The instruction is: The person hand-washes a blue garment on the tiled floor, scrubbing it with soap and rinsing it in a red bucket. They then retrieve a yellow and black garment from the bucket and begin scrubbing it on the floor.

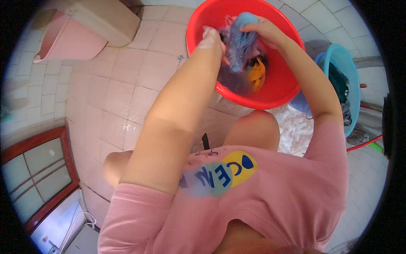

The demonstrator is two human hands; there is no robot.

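Note:
A red plastic basin point(282, 92) stands before me with wet clothes and murky water in it. My right hand point(268, 31) grips a bunched blue cloth point(242, 38), thumb and fingers closed around its upper end. On the cloth's left side is my left hand point(212, 43), with white suds on its back. Its fingers are partly hidden, so whether they hold the cloth cannot be made out. Lower in the basin lies an orange-yellow cloth point(257, 74), next to dark fabric.
A light blue basin point(355, 92) with dark clothes stands at right, near a blue container point(299, 103). White suds point(295, 127) spread below. A red hose point(364, 143) runs at far right. A pink bin point(74, 41) is at upper left, above pinkish floor tiles point(108, 85).

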